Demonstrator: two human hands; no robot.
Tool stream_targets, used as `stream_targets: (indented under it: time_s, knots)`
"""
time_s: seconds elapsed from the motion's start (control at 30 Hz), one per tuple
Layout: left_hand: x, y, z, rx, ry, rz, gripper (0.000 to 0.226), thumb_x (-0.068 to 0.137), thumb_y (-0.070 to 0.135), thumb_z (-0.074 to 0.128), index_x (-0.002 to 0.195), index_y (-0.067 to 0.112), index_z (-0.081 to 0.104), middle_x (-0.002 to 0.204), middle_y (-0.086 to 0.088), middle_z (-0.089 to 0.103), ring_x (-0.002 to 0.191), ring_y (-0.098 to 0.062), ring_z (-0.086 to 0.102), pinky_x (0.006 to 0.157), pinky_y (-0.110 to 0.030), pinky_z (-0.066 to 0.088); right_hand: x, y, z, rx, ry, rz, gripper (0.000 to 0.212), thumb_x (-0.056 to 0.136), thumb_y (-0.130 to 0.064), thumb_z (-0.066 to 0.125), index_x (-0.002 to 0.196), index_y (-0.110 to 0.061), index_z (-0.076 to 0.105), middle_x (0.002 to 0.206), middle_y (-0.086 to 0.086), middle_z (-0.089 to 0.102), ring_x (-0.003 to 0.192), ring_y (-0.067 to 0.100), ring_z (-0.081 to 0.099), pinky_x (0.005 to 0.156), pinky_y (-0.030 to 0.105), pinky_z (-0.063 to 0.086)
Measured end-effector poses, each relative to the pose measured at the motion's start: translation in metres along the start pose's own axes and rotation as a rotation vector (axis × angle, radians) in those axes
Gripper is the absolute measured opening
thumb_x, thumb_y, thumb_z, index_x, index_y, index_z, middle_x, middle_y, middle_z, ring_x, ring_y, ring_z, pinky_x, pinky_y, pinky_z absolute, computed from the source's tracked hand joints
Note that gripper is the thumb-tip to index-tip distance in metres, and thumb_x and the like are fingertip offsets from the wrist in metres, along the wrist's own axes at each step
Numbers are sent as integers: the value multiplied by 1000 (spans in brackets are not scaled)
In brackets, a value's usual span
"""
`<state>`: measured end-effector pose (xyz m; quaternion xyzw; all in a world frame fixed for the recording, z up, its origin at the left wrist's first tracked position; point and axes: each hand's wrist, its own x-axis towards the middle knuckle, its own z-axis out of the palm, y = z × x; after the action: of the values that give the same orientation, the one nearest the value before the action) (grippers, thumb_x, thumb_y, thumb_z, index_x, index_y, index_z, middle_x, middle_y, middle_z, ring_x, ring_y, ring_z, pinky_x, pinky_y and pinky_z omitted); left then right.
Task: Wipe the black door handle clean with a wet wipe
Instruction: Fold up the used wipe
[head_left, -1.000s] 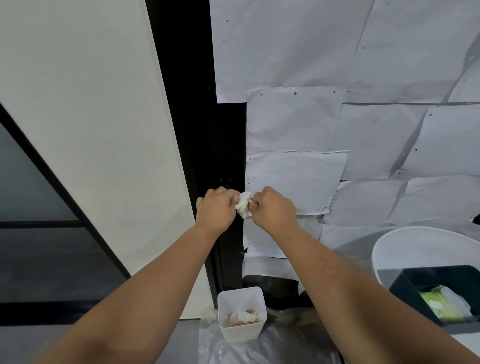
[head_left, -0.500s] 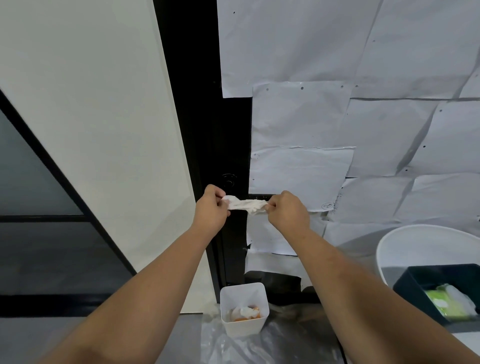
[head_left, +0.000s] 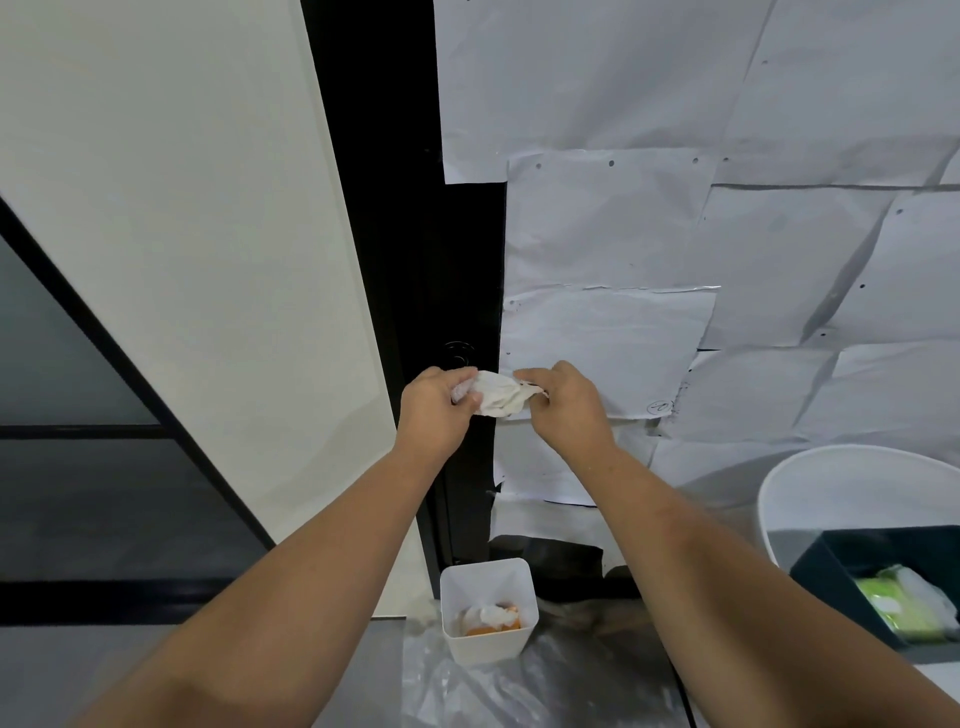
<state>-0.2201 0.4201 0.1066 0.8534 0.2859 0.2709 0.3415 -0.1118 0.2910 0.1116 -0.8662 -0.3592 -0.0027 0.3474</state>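
A crumpled white wet wipe (head_left: 497, 394) is held between both hands in front of the black door (head_left: 415, 249). My left hand (head_left: 434, 410) pinches its left end and my right hand (head_left: 569, 402) pinches its right end. Just above my left hand a round black lock fitting (head_left: 458, 354) shows on the door. The black handle itself is hidden behind the hands and the wipe.
A small white bin (head_left: 488, 608) with used wipes and something orange stands on the floor below the door. At the right, a white round table (head_left: 852, 493) carries a dark tray (head_left: 878, 571) with a green wipe pack (head_left: 901, 608). White paper sheets (head_left: 675, 208) cover the door's right part.
The wipe was bunched between the hands, then pulled out into a strip, and is now gathered shorter again as the hands came closer together.
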Motion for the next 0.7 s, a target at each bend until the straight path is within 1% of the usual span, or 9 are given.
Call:
stream_targets:
  time_s: [0.07,0.13,0.23,0.3,0.37,0.43,0.53,0.63,0.7]
  knots:
    - [3,1,1,44,6,-15,23,93,24,64,113,16,71,106,-1,56,91,-15,57,76,-18,40,1,-1,3,-23,-23,-17,36,92,-6,44,119,-19,65,97,8,50,82,19,52,71,27,42]
    - [5,1,2,102,34,-15,21,93,28,63,104,13,73,106,-2,56,87,-14,55,72,-20,41,3,0,4,-38,-34,-9,34,93,-6,43,115,-15,66,102,11,53,87,24,56,71,28,44]
    - [2,-3,3,121,69,83,24,93,32,62,97,11,72,101,-2,56,82,-12,54,70,-20,40,5,-1,4,-24,-28,-15,30,90,-5,46,109,-11,68,100,11,56,83,23,55,69,28,43]
    - [-4,-11,7,90,52,139,21,92,29,64,94,10,72,98,0,57,82,-12,56,70,-16,41,3,-1,6,-2,-23,-40,27,87,-5,49,104,-12,69,95,8,57,77,17,51,66,27,40]
    - [-11,-19,11,62,30,191,13,89,21,68,92,10,73,95,0,60,82,-12,57,70,-10,40,-1,-1,8,9,-18,-69,25,83,-5,51,99,-15,68,88,4,56,73,17,51,64,30,43]
    - [-20,-27,17,26,19,217,7,87,14,71,92,10,73,94,-1,63,83,-11,58,73,-10,43,-7,3,14,31,-24,-69,24,81,-6,54,97,-18,67,84,-1,55,70,16,51,63,31,46]
    - [-31,-40,27,-10,-40,125,14,87,13,70,101,15,69,102,3,65,93,-10,59,82,-17,45,-14,12,27,70,-69,-34,29,80,-4,55,100,-19,70,88,-5,53,70,12,50,64,25,44]
    - [-36,-52,37,-32,-104,-12,24,88,14,69,110,21,65,106,6,66,95,-10,60,84,-19,45,-19,23,42,100,-115,65,31,79,2,53,98,-13,73,92,3,55,75,14,51,69,22,41]
    - [-39,-61,44,-55,-149,-89,31,89,12,67,118,21,62,108,5,66,96,-11,60,86,-19,44,-22,31,51,103,-153,137,32,78,4,53,96,-12,74,98,9,59,84,18,56,74,21,41]
